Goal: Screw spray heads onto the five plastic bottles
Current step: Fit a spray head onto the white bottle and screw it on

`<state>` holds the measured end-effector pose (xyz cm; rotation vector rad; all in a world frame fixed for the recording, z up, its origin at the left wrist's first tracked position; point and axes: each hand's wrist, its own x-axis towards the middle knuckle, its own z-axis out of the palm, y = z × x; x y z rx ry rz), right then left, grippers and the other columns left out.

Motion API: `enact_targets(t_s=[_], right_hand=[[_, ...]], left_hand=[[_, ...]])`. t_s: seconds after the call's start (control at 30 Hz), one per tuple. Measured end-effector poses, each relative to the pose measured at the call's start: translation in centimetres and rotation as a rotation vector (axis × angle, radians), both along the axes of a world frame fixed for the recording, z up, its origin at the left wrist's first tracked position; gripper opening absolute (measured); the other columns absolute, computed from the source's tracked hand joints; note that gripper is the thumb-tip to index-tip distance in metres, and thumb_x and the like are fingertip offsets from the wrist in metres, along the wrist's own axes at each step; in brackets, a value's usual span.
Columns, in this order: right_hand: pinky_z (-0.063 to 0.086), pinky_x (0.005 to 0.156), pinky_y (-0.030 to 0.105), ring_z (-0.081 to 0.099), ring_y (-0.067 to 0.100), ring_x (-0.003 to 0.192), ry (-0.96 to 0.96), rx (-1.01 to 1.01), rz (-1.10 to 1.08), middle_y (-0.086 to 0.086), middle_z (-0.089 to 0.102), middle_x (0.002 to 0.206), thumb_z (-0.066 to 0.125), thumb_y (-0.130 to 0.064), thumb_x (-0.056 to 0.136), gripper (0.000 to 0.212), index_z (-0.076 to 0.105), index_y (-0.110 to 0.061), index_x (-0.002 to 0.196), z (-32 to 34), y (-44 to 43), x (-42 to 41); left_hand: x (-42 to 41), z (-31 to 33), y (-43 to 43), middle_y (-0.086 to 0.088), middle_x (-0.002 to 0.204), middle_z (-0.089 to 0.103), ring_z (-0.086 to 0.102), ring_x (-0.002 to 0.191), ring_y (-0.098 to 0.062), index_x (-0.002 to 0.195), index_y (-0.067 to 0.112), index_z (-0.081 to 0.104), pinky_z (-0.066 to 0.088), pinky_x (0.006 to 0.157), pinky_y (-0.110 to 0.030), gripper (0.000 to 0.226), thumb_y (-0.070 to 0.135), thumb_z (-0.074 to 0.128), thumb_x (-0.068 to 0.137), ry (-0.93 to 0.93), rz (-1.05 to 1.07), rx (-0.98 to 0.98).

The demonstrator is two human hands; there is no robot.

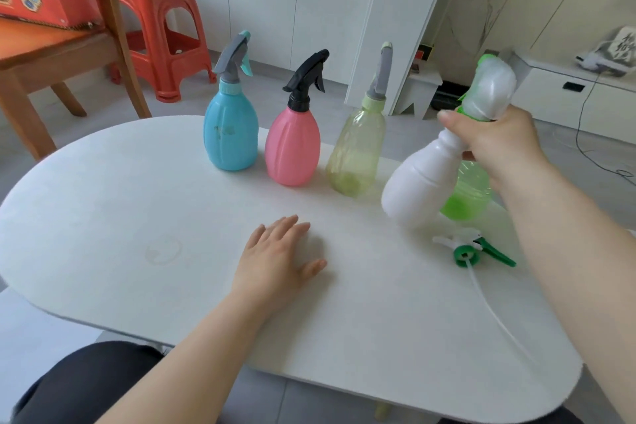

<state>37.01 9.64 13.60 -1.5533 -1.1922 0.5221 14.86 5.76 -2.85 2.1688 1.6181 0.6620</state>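
While the left hand (275, 262) lies flat on the white table (137, 217), fingers relaxed, the right hand (499, 144) grips the neck of the white spray bottle (420, 189) (tilted, head fitted). Just behind it stands a green bottle (468, 196), and a loose green spray head (471, 249) lies on the table in front.

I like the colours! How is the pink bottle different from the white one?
The pink bottle stands upright on the table; the white bottle is tilted, gripped at its neck by the right hand. The pink bottle has a black spray head; the white bottle has a white-green spray head. Both have spray heads on.
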Motion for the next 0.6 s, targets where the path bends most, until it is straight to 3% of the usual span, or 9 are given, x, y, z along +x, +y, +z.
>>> enact_targets(t_s=[0.17, 0.33, 0.47, 0.6], right_hand=[[0.049, 0.089, 0.046, 0.055, 0.024, 0.085, -0.041, -0.027, -0.093, 0.002, 0.055, 0.080, 0.070, -0.025, 0.072, 0.027, 0.045, -0.025, 0.061, -0.8, 2.6, 1.5], [0.050, 0.086, 0.040, 0.054, 0.023, 0.085, -0.064, -0.039, -0.135, 0.003, 0.054, 0.088, 0.068, -0.026, 0.073, 0.025, 0.045, -0.023, 0.063, -1.8, 5.0, 1.6], [0.041, 0.072, 0.031, 0.051, 0.021, 0.084, -0.137, -0.059, -0.109, 0.004, 0.054, 0.090, 0.067, -0.030, 0.073, 0.025, 0.050, -0.016, 0.084, -2.7, 6.1, 1.5], [0.038, 0.073, 0.029, 0.052, 0.021, 0.087, -0.175, -0.059, -0.056, 0.004, 0.055, 0.094, 0.067, -0.030, 0.073, 0.038, 0.055, -0.008, 0.102, -3.4, 6.3, 1.2]], left_hand=[[0.5, -0.5, 0.3, 0.006, 0.150, 0.025, 0.013, 0.140, -0.010, 0.134, 0.027, 0.031, -0.001, 0.109, -0.027, 0.056, 0.053, 0.040, 0.085, 0.132, 0.012, 0.038], [0.5, -0.5, 0.3, 0.007, 0.151, 0.023, 0.012, 0.140, -0.010, 0.135, 0.028, 0.030, -0.002, 0.110, -0.026, 0.056, 0.053, 0.038, 0.085, 0.161, 0.015, 0.049], [0.4, -0.5, 0.3, 0.008, 0.151, 0.024, 0.012, 0.140, -0.009, 0.135, 0.028, 0.030, -0.002, 0.110, -0.026, 0.056, 0.053, 0.038, 0.085, 0.163, 0.014, 0.053], [0.5, -0.6, 0.4, 0.008, 0.151, 0.023, 0.012, 0.140, -0.009, 0.135, 0.029, 0.030, -0.004, 0.108, -0.024, 0.057, 0.054, 0.038, 0.085, 0.170, 0.017, 0.058]])
